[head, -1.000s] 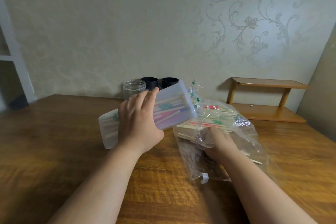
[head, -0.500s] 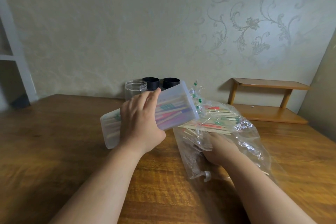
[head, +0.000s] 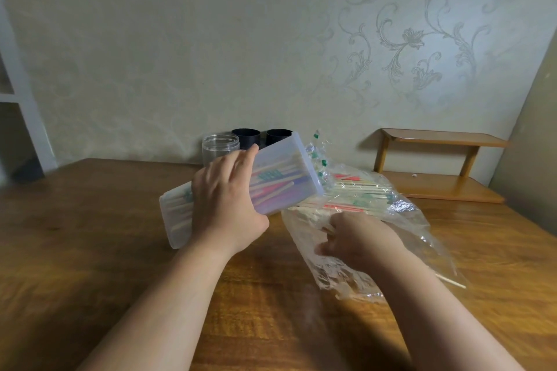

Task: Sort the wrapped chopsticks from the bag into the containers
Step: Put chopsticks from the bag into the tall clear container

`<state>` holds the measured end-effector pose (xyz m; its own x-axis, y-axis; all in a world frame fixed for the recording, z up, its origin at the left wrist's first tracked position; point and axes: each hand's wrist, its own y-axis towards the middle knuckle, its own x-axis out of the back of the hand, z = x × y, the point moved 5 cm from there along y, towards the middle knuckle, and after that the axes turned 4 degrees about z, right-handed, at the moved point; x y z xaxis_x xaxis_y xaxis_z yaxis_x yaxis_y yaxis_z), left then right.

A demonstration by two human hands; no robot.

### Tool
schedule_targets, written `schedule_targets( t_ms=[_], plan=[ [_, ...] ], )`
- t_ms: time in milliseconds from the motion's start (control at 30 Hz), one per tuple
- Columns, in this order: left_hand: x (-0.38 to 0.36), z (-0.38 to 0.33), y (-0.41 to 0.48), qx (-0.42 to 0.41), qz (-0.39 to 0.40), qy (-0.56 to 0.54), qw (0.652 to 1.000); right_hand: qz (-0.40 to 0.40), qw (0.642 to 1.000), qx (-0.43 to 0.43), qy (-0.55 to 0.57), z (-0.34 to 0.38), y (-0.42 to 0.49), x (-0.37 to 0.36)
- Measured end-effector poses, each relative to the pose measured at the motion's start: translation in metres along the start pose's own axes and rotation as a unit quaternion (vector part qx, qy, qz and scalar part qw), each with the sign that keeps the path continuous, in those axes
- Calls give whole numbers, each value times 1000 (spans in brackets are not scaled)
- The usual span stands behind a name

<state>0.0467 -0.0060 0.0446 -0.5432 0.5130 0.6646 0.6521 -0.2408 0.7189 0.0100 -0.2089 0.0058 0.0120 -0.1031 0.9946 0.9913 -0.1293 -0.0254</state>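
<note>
White shelf frame (head: 24,99) at the far left edge, well left of the box. Brown wooden table (head: 90,250) carries everything.

Left hand (head: 226,208) grips a translucent rectangular plastic box (head: 280,178) round its middle, with the fingers over the top face and the thumb on the near side. The box is tilted, lower-left end down at the table and upper-right end raised. I can't tell whether the low end touches the wood. Wrapped chopsticks (head: 271,187) lie lengthwise inside the box, with green, red and purple print showing through the wall.

Behind the box by the wall:
- a clear round plastic jar (head: 220,147), partly hidden by the box
- two black round cups (head: 245,137), just right of the jar

Crinkled clear wrapper ends with green marks (head: 319,159) show just past the raised end of the box. I can't tell whether they come out of the box or the bag.

A clear crumpled plastic bag (head: 331,274) lies on the table right of the box, and its far part sits under the raised end. A bundle of pale wooden chopsticks in clear wrappers (head: 355,193) lies inside the bag, lengthwise left to right.

Right hand (head: 358,238) is at the bag, right of and below the box. Its fingers are curled at the near ends of the bundle. The view is blurred there, so I can't tell whether it actually grips any sticks.

One bare stick (head: 452,281) pokes out at the bag's lower right.

A small two-tier wooden shelf (head: 437,187) stands on the table, far right of the box, against the wall.
</note>
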Motion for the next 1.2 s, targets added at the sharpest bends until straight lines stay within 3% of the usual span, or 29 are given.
schedule_targets(
  t_ms=[200,533,667,833,1000,1200],
  plan=[
    [0,0,0,3,9,2,1000,21,1000,-8,-6,4,-13,17],
    [3,7,2,30,6,-9,999,-192,977,66,-67,21,-39,52],
    [0,9,3,26,6,-8,1000,-347,926,124,-86,24,-47,61],
    [5,2,1,43,22,-50,998,-474,849,230,-37,27,-65,71],
    [4,5,2,45,29,-43,998,-608,768,203,-12,17,-74,78],
    [5,3,0,33,46,-49,997,-635,753,172,13,5,-63,72]
  ],
)
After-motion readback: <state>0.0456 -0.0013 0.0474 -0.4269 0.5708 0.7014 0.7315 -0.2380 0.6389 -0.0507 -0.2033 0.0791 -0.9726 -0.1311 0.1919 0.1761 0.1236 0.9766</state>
